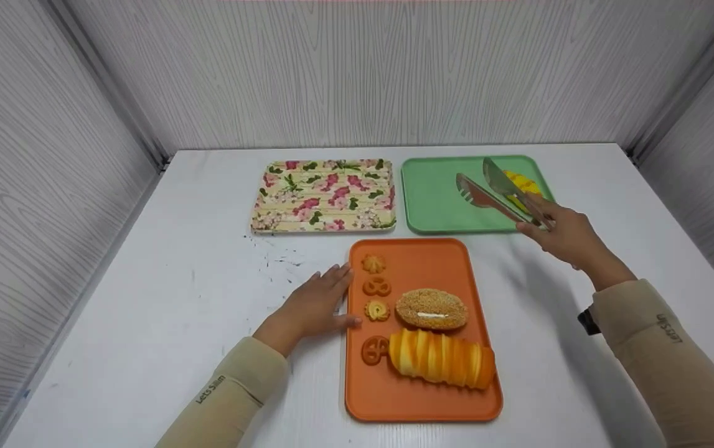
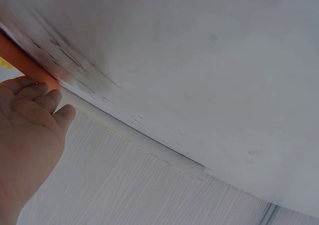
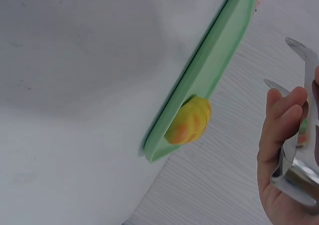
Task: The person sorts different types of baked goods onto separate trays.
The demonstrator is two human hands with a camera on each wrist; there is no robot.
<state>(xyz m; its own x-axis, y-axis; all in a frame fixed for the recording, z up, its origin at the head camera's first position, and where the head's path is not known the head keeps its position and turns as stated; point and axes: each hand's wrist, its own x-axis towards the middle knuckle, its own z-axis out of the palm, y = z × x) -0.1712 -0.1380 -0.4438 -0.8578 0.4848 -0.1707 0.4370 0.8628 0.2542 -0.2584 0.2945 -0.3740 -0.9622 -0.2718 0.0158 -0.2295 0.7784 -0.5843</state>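
Observation:
In the head view, my right hand (image 1: 571,239) grips metal serving tongs (image 1: 501,180), their two arms spread above the green tray (image 1: 434,199). Nothing sits between the tong tips. A yellow bun (image 1: 523,182) lies at that tray's right end, partly behind the tongs; the right wrist view shows the same bun (image 3: 189,120) whole. My left hand (image 1: 313,308) rests against the left rim of the orange tray (image 1: 419,404), fingers extended. On this tray are a sesame-coated bun (image 1: 431,302), a long ridged loaf (image 1: 441,358), and small cookies including a pretzel shape (image 1: 376,286).
A floral tray (image 1: 325,196) stands at the back, left of the green one. The white table (image 1: 164,298) has dark scuffs near the floral tray. Wood-patterned panels (image 1: 357,74) enclose the back and both sides.

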